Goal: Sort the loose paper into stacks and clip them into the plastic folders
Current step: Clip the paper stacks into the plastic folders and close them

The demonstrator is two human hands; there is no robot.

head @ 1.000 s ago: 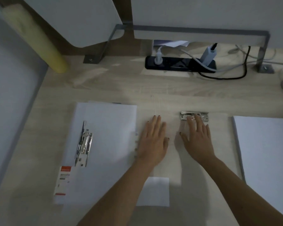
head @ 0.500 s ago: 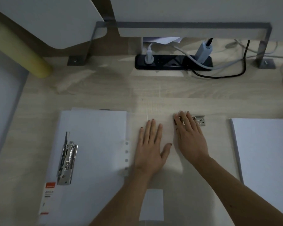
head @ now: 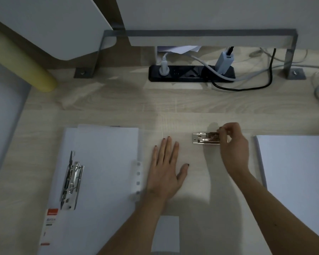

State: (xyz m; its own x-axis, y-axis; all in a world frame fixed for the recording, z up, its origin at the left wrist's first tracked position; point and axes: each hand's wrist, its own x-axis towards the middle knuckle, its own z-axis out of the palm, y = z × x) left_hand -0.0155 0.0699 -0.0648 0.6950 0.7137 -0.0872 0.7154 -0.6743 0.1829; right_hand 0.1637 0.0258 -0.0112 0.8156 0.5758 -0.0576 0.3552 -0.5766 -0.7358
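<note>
I see the left hand (head: 166, 168) lying flat, fingers straight and a little spread, palm down on the clear plastic folder (head: 191, 181) in the middle of the table (head: 155, 103). The right hand (head: 234, 146) is at the folder's far edge. Its fingers (head: 224, 130) are curled and pinch the right end of the metal clip (head: 204, 138) mounted there. I cannot tell whether the clip's lever is raised.

Just left of the clear folder lies a second folder (head: 103, 162) with white paper on it. Its own clip (head: 72, 181) runs along its left side, with a red-striped label (head: 51, 221) below that. On the right, just beside the clear folder, sits the stack of loose paper (head: 293, 172). A small white slip (head: 167, 234) shows between my view of the two forearms. A black power strip (head: 191, 73) with plugs lies at the far side.
</note>
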